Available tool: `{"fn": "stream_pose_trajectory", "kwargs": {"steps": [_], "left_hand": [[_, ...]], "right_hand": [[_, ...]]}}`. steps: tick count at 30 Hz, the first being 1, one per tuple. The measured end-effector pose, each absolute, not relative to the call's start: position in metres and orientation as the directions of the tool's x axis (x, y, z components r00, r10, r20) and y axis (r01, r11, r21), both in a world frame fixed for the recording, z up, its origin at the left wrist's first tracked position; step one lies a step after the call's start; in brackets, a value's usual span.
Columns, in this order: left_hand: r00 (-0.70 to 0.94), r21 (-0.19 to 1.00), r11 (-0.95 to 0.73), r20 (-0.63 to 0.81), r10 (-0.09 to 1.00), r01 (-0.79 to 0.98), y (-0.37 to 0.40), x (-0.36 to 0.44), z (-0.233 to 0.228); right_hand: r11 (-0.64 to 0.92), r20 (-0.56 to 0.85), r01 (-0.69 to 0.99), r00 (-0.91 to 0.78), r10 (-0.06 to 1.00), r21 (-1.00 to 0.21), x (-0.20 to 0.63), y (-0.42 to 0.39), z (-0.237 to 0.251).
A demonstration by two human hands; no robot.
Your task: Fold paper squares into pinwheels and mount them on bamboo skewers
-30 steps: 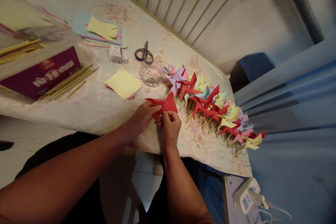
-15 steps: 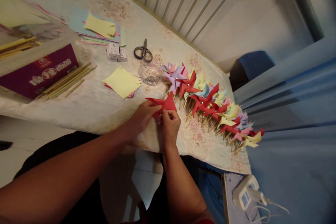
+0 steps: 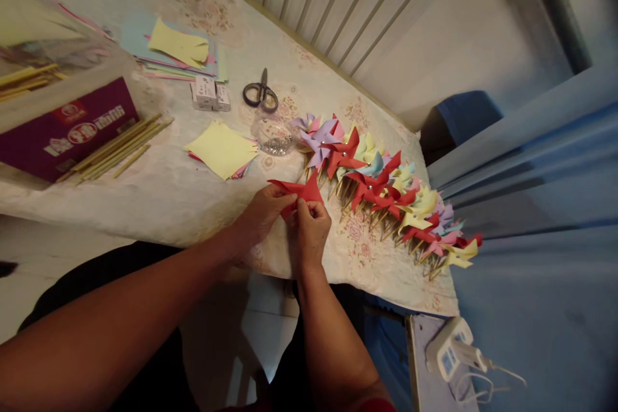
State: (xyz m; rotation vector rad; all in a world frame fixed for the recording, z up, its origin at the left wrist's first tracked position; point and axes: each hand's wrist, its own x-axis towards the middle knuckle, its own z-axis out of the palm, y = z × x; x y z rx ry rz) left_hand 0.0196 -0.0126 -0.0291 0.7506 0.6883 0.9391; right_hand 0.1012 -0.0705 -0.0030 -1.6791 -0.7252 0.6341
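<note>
A partly folded red paper pinwheel (image 3: pixel 310 189) is held just above the near edge of the table, its corners bent inward. My left hand (image 3: pixel 267 209) pinches it from the left, thumb on top near the middle. From below right, my right hand (image 3: pixel 313 224) grips the same sheet with thumb and bent fingers close to the centre. Both hands hide its lower part. Left of the hands lies a stack of cut paper squares (image 3: pixel 223 149), yellow on top. Beside that stack, a clear bag of small metal fasteners (image 3: pixel 277 143) lies on the tablecloth.
Finished pinwheels on sticks (image 3: pixel 371 187) lie in a row to the right. Scissors (image 3: pixel 261 95), small boxes (image 3: pixel 206 93) and coloured paper sheets (image 3: pixel 178 45) are farther back. Wooden sticks (image 3: pixel 116 147) rest by a purple-labelled box (image 3: pixel 72 132). A power strip (image 3: pixel 449 349) sits at lower right.
The view has shifted slightly, so the things on the table appear a little farther left. Both hands keep the same pinch on the red paper, with hardly any movement.
</note>
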Motion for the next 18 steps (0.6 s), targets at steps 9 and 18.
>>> {"fn": "stream_pose_trajectory", "kwargs": {"steps": [9, 18], "left_hand": [[0.449, 0.819, 0.384, -0.177, 0.876, -0.425, -0.0123, 0.0199, -0.0283], [0.441, 0.844, 0.357, -0.164, 0.882, -0.4, -0.0133, 0.0199, -0.0276]], "right_hand": [[-0.168, -0.047, 0.115, 0.674, 0.737, -0.979, 0.1005, -0.0704, -0.0007], [-0.18, -0.017, 0.169, 0.682, 0.731, -0.969, 0.1014, -0.0711, -0.0015]]}}
